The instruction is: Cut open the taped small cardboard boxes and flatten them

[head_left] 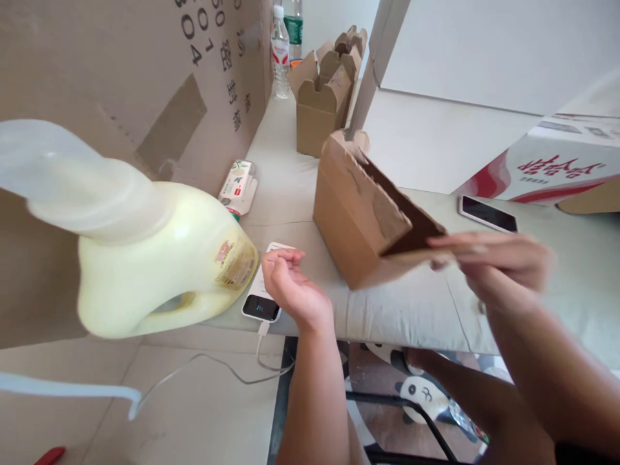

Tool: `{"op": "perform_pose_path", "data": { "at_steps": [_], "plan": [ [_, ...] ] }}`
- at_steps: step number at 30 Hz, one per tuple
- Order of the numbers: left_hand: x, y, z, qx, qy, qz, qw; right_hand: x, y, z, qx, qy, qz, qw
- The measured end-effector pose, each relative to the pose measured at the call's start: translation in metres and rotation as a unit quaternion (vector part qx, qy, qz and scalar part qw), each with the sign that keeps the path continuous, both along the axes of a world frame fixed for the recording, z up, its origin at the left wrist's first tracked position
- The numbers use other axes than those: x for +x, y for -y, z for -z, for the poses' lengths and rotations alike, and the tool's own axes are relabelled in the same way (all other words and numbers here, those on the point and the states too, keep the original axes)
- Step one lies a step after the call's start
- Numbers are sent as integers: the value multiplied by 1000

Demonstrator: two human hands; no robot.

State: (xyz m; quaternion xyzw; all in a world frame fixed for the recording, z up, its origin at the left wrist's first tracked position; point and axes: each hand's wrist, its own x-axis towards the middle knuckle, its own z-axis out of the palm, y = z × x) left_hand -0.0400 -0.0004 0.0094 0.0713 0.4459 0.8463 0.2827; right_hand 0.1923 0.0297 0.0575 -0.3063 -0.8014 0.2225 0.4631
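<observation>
A brown cardboard box [349,219] stands tilted on the pale padded surface, its torn top edge uneven and its inside dark. My right hand [508,258], blurred by motion, pinches a flap at the box's near right corner between thumb and fingers. To the left of the box is my left hand [295,284], its fingers loosely curled in and nothing seen in them. It hovers over or rests against a white device [261,307] with a small lit display and a plugged-in cable; contact cannot be told.
A large pale-yellow jug [159,271] with a pump top stands close on the left, before a big printed carton [194,123]. Behind are open cardboard boxes [317,113], a water bottle [279,55] and a small egg-type carton [239,187]. A phone [488,214] lies at right.
</observation>
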Motion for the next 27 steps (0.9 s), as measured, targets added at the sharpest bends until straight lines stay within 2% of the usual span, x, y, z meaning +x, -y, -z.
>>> {"op": "perform_pose_path", "data": {
  "at_steps": [2,4,6,8,9,10,11,13,14,16,18,24,27],
  "plan": [
    [6,-1,1,-6,-15,44,999,34,39,-4,-11,3,65,998],
    [15,-3,2,-4,-39,117,992,54,74,-8,-8,22,86,996],
    [26,-4,4,13,-65,202,977,59,101,-12,-4,23,137,990],
    [39,-6,5,37,-81,283,955,58,120,-15,-36,-8,244,969],
    [46,-7,5,48,-88,310,945,60,125,-17,-62,-32,293,954],
    [52,-7,5,58,-95,327,939,64,127,-17,-83,-40,303,948],
    [59,-8,5,66,-105,333,935,72,127,-16,-78,-37,280,956],
    [72,-8,3,76,-128,319,936,99,122,-10,-23,24,144,989],
    [78,-8,2,80,-137,308,938,114,118,-5,16,50,98,994],
    [89,-8,-1,83,-153,294,940,142,111,8,46,76,105,990],
    [98,-8,-3,79,-180,287,938,158,107,21,39,71,147,986],
    [121,-8,1,37,-276,256,926,161,105,50,2,30,159,987],
    [127,-9,2,57,-285,247,924,164,107,61,11,-6,152,988]
  ]
}}
